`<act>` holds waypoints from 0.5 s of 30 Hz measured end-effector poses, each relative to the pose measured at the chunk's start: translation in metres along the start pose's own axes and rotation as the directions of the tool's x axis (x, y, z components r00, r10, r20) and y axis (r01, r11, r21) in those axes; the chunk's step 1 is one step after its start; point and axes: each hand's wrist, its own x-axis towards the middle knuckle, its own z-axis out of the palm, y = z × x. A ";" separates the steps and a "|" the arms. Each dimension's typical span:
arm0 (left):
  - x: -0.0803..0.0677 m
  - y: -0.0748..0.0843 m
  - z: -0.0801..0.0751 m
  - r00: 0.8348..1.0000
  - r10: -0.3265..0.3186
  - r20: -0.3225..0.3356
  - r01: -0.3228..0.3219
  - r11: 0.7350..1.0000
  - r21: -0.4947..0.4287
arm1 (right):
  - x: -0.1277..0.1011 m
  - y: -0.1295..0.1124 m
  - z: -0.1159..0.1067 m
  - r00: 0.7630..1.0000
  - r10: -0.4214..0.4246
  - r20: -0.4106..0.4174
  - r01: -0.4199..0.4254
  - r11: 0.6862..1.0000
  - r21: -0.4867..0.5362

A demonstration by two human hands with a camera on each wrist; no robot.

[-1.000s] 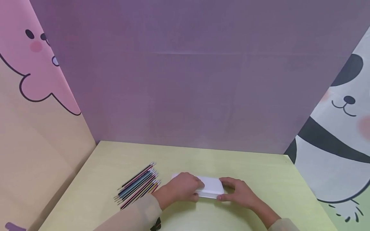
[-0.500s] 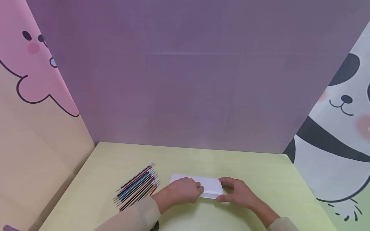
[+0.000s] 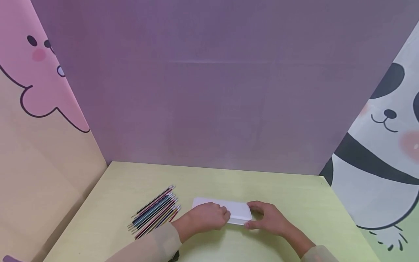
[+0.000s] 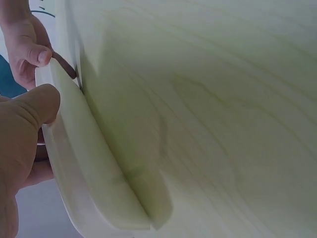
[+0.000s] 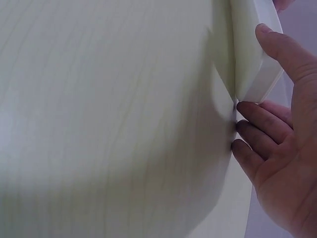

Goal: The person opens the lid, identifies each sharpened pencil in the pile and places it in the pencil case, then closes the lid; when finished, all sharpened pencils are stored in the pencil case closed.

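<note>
A long white pencil box (image 3: 240,209) with rounded corners lies on the pale yellow table (image 3: 278,185), its lid on. My left hand (image 3: 208,218) reaches over the box with bent fingers and grips its near long side; the thumb (image 4: 42,104) presses at the lid's edge in the left wrist view. At the box's right end, my right hand (image 3: 270,220) holds the short side between thumb and fingers. The right wrist view shows that thumb (image 5: 285,49) on the near corner, with the other fingers spread around the end. My left hand hides part of the lid.
Several pencils (image 3: 157,211) with pale ends lie side by side in a slanted bundle left of the box, partly behind my left sleeve (image 3: 154,242). A small dark object (image 3: 175,255) shows below that sleeve. A purple panel (image 3: 212,109) stands behind the table.
My left hand has shifted along the near side of the box and its fingers have curled in more, after lying further over the lid. The right hand keeps its hold; the box stays in place.
</note>
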 end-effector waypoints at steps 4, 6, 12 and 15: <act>-0.001 -0.002 -0.002 0.999 -0.031 0.019 0.032 0.998 -0.059 | 0.001 -0.001 -0.001 1.000 0.013 -0.004 -0.013 1.000 -0.016; -0.001 -0.004 0.000 0.996 -0.072 0.043 0.078 0.986 -0.145 | 0.000 -0.002 -0.002 1.000 0.014 -0.012 -0.014 1.000 -0.015; -0.016 -0.015 0.011 0.964 -0.235 0.127 0.266 0.800 -0.538 | -0.004 -0.001 -0.002 1.000 0.000 -0.012 0.000 1.000 0.017; -0.031 -0.025 0.013 0.948 -0.283 0.149 0.308 0.687 -0.658 | -0.004 0.000 -0.002 1.000 -0.003 -0.005 0.003 0.999 0.034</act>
